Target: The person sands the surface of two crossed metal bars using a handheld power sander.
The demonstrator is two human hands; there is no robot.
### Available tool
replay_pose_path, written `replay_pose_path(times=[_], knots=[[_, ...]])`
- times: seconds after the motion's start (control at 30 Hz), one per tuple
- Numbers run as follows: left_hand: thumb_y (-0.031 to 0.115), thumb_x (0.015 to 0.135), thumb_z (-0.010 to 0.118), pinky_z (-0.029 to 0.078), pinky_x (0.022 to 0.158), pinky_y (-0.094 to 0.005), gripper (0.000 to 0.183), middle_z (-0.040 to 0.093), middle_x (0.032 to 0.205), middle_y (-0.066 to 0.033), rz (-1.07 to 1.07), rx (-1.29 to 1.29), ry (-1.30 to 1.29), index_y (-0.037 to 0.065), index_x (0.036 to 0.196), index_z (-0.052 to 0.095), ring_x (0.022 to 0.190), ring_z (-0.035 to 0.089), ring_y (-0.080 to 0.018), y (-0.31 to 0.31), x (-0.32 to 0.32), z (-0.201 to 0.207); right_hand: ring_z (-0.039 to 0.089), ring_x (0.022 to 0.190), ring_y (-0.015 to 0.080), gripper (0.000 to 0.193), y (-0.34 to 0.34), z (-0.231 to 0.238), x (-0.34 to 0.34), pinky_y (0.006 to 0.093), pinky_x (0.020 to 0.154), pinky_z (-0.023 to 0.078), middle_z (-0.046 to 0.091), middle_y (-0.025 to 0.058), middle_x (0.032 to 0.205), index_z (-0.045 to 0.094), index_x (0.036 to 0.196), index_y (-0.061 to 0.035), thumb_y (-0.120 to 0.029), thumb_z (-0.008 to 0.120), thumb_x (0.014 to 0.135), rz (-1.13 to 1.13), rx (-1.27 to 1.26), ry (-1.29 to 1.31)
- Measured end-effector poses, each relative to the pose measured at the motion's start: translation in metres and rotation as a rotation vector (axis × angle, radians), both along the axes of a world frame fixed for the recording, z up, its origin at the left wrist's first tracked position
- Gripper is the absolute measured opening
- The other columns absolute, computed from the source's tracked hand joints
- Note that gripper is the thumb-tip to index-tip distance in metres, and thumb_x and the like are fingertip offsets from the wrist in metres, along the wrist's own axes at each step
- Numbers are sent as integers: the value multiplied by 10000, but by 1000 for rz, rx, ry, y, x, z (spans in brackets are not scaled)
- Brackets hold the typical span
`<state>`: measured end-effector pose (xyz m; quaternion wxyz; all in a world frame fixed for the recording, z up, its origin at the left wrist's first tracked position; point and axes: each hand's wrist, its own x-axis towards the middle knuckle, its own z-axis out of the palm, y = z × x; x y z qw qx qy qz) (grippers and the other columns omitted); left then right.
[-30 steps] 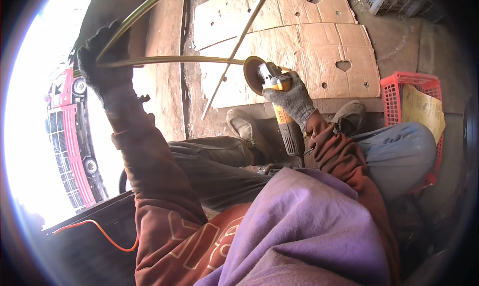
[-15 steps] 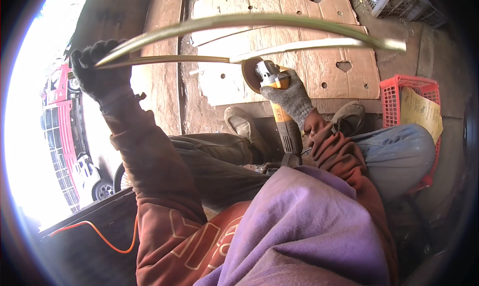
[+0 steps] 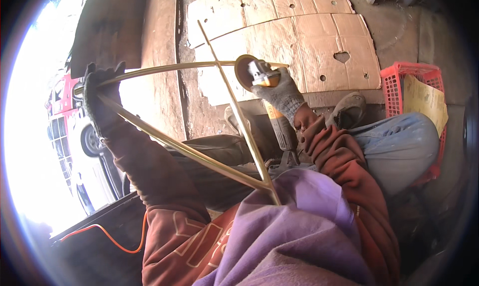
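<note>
Cardboard (image 3: 299,51): beyond angle grinder (image 3: 283,131).
Left hand (image 3: 107,92): left of grinder, fingers partly spread, apparently steadying gold-toned frame (image 3: 199,158).
Right hand (image 3: 283,95): fingers wrapping grinder, likely for control.

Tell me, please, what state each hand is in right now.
Left hand: holding a gold-coloured triangular metal frame by one corner.
Right hand: closed around a yellow-and-grey angle grinder.

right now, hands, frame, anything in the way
Left fingers holding gold thin-barred metal frame. Right fingers around yellow-grey angle grinder. Purple cloth behind frame's near corner; contact unclear.
</note>
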<state>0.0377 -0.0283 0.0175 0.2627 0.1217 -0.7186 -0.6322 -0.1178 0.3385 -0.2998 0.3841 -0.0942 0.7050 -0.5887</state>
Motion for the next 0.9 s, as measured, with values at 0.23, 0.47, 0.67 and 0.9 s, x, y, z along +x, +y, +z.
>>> replay_pose_path(times=[0.23, 0.47, 0.67, 0.9], knots=[[130, 1003, 591, 452, 1096, -661, 388, 666, 1038, -169, 3, 248, 73, -50, 1344, 548, 1101, 663, -387, 17, -3, -5, 718, 893, 224, 770, 3, -7, -7, 342, 796, 599, 712, 160, 1036, 526, 1205, 33, -373, 921, 684, -62, -2, -129], [124, 1004, 594, 623, 930, -542, 388, 666, 1159, -305, 216, -350, -263, -114, 1307, 554, 1075, 696, -448, 43, -47, 25, 711, 946, 234, 838, 2, -12, -15, 347, 819, 608, 695, 180, 1109, 476, 1279, 60, -268, 953, 673, -185, -62, -211], [137, 1011, 613, 628, 929, -517, 341, 679, 1121, -281, 76, -160, -235, -99, 1255, 578, 1030, 713, -421, 55, -110, 40, 698, 804, 176, 714, -6, -8, -19, 325, 706, 591, 708, 113, 964, 558, 1150, 21, -279, 975, 654, -281, -117, -199], [146, 1013, 611, 631, 912, -507, 360, 691, 1104, -278, 65, -374, -197, -119, 1253, 567, 1006, 719, -408, 85, -121, 49, 693, 811, 158, 676, 11, 2, -13, 307, 703, 592, 693, 97, 977, 546, 1145, 36, -263, 959, 701, -322, -238, -169]])
